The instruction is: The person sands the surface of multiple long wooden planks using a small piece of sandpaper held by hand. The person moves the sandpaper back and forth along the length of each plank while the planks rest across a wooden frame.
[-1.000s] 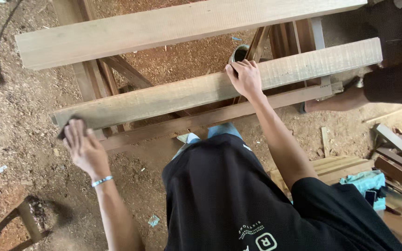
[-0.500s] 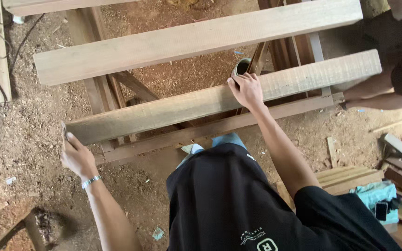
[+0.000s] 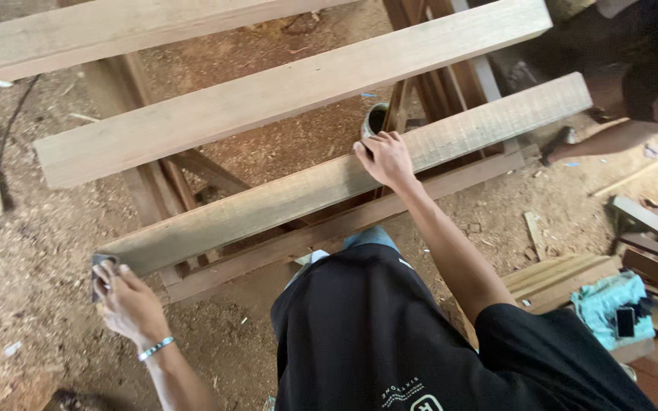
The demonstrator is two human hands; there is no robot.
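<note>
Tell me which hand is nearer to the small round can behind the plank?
The right hand. It rests on the plank directly beside the can, fingertips almost at its rim. The left hand is far off at the plank's near end, holding a small dark pad.

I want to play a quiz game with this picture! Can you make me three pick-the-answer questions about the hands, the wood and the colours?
1. Where is the right hand?
A. on the near plank
B. on the ground
C. in a pocket

2. What colour is the cloth at the right?
A. red
B. turquoise
C. yellow

3. What is the left hand doing?
A. hanging empty
B. waving
C. holding a small dark pad at the plank's end

Answers: 1 A, its fingers curl over the far edge. 2 B, it looks blue-green. 3 C, the fingers grip it.
</note>
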